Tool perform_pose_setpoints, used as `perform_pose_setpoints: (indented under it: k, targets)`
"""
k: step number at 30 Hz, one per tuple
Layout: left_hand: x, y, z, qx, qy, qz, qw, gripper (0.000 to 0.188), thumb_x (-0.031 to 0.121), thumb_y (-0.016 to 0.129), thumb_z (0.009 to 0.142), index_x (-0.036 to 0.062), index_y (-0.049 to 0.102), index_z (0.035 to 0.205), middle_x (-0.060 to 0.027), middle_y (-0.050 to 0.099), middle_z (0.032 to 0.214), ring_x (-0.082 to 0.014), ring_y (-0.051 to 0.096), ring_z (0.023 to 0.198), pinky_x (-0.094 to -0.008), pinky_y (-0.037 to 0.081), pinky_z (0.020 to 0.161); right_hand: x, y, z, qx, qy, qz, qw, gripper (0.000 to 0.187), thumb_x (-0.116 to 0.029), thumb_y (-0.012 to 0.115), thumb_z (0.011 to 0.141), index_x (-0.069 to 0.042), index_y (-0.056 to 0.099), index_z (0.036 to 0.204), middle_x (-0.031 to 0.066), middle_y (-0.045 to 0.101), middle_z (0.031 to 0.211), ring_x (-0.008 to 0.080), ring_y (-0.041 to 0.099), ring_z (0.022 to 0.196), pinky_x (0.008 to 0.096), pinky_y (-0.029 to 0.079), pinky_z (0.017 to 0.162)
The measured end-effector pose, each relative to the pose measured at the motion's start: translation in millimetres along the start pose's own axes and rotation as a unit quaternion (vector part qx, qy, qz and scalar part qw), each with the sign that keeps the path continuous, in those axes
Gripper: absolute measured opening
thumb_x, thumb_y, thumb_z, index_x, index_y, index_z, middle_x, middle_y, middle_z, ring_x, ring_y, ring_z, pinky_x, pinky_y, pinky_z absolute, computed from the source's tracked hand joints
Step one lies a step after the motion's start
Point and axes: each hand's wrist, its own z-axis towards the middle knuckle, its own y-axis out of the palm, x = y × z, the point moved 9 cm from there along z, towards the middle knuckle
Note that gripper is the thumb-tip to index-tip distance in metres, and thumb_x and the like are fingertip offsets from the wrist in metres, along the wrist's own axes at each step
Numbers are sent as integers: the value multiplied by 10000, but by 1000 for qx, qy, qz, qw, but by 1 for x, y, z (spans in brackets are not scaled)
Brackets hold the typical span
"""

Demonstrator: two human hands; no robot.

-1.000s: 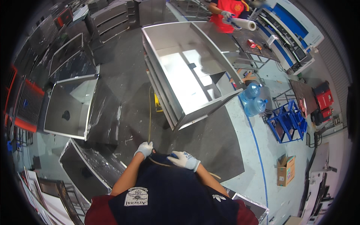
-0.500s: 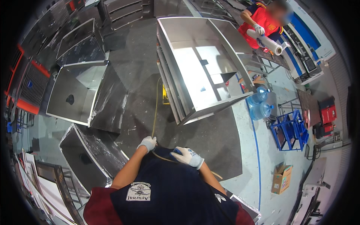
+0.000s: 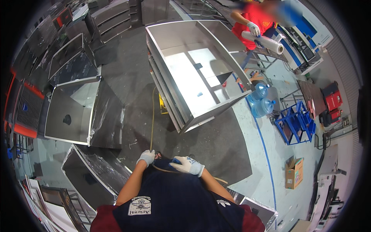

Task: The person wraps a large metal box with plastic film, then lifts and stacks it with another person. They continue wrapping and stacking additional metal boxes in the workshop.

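My left hand (image 3: pixel 147 157), in a white work glove, is closed around a thin yellowish hose (image 3: pixel 153 127). From there the hose runs away over the dark mat toward the metal cabinet. Its other part curves across the front of my dark shirt, passes below my right hand and shows again at the right. My right hand (image 3: pixel 190 165), gloved in white with blue at the fingers, is curled in front of my body close to the hose. Its grip is hidden. Ahead lies the large open stainless steel cabinet (image 3: pixel 181 42), with a divider and loose sheet pieces inside.
Film-wrapped metal boxes (image 3: pixel 108 112) stand at the left. Blue water bottles (image 3: pixel 263 108), a blue rack (image 3: pixel 295 125) and a cardboard box (image 3: pixel 293 174) are at the right. Beyond the cabinet, a person in red (image 3: pixel 255 17) holds a roll of clear film (image 3: pixel 266 43).
The whole view has shifted slightly, with the cabinet and bottles now further left in the picture. My left hand keeps the hose; my right hand stays curled near my body.
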Motion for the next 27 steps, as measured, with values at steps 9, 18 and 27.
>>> perform_pose_setpoints:
  k: [9, 18, 27]
  targets:
    - [-3, 3, 6, 5, 46, 94, 995, 419, 290, 362, 1072, 46, 584, 1331, -314, 638, 1232, -487, 626, 1166, -530, 513, 997, 9, 3, 3, -6, 25, -20, 999, 465, -460, 572, 1025, -2, 650, 1020, 216, 708, 850, 371, 700, 791, 443, 530, 737]
    - [-43, 30, 37, -44, -7, -35, 998, 444, 293, 406, 1049, 101, 545, 1425, -314, 620, 1277, -485, 616, 1196, -526, 505, 1025, 21, 9, 7, 11, 9, -34, 999, 489, -477, 583, 1020, 4, 661, 1069, 225, 716, 923, 377, 708, 862, 445, 532, 780]
    - [-78, 43, 60, -92, -71, -126, 985, 403, 303, 371, 1076, 104, 563, 1368, -285, 606, 1271, -458, 628, 1171, -523, 554, 948, 29, 14, 15, 25, -5, -44, 999, 622, -549, 563, 1000, 41, 662, 1171, 272, 704, 1147, 414, 679, 1084, 444, 524, 928]
